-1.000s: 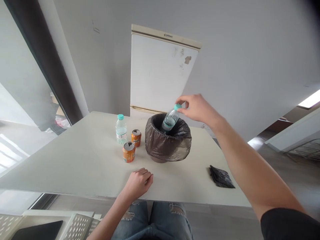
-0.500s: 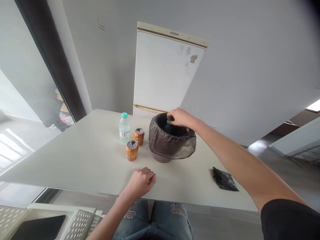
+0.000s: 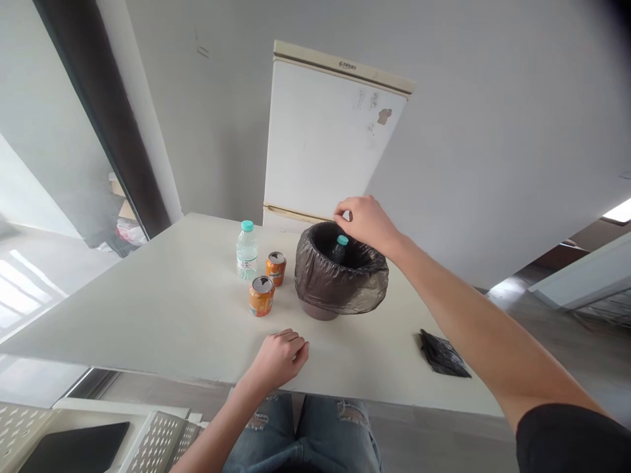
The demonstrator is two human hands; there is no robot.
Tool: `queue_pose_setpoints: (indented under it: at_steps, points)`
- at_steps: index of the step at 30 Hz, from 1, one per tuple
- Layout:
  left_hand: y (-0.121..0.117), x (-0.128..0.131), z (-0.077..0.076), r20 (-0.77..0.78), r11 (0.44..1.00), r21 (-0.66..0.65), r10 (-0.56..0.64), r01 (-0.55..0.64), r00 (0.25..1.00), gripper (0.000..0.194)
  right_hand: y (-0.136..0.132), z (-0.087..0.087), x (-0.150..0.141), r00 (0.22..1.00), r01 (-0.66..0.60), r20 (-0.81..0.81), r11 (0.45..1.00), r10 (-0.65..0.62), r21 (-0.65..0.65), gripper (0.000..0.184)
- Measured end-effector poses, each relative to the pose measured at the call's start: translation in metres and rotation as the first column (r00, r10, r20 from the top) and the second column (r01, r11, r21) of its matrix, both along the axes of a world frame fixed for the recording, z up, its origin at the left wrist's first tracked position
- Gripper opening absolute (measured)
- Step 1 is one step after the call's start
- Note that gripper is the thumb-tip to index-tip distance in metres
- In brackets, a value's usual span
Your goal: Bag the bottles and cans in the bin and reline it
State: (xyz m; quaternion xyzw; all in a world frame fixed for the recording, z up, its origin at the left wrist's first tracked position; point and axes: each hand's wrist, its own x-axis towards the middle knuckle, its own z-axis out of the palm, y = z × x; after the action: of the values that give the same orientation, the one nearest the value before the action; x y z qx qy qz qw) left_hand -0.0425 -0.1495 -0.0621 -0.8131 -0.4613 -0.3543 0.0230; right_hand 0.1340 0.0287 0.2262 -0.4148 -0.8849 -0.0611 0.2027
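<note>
Teal-capped plastic bottle (image 3: 340,249) was contained in bag-lined round brown bin (image 3: 319,312); right hand (image 3: 367,221) was held above, grip together; left hand (image 3: 279,358) curled on off-white desk (image 3: 162,302)

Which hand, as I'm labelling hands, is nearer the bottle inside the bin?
Right. The right hand is just above the bottle; the left hand rests on the table, outside the bin.

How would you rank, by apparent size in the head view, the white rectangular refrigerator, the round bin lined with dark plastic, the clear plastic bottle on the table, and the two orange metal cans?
1. Refrigerator
2. Bin
3. Bottle
4. Unranked: the front can looks bigger than the rear can but is nearer the camera.
</note>
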Motion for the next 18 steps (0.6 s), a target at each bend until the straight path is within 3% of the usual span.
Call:
queue_pose_setpoints:
  at_steps: [4, 9, 11, 15, 18]
  points:
    - [0.0, 0.0, 0.0, 0.004, 1.0, -0.002, -0.014, 0.014, 1.0, 0.035, -0.012, 0.006, -0.037, 0.994, -0.111, -0.019, 0.994, 0.112, 0.019, 0.023]
    - [0.0, -0.002, 0.001, 0.001, 1.0, -0.023, -0.007, 0.007, 1.0, 0.035, 0.001, 0.007, -0.107, 0.966, -0.235, 0.097, 0.971, 0.238, -0.051, 0.02]
    - [0.0, -0.003, 0.001, -0.005, 0.999, -0.033, -0.013, 0.013, 1.0, 0.034, 0.009, 0.005, -0.136, 0.954, -0.228, 0.178, 0.97, 0.24, -0.087, 0.022]
    - [0.0, -0.002, 0.0, -0.023, 0.998, -0.056, -0.011, 0.01, 1.0, 0.033, 0.014, -0.006, -0.184, 0.892, -0.17, 0.388, 0.968, 0.231, -0.186, 0.043]
    - [0.0, -0.002, 0.0, -0.026, 0.998, -0.062, 0.001, -0.003, 1.0, 0.034, 0.011, -0.02, -0.206, 0.858, -0.161, 0.448, 0.96, 0.251, -0.23, 0.041]
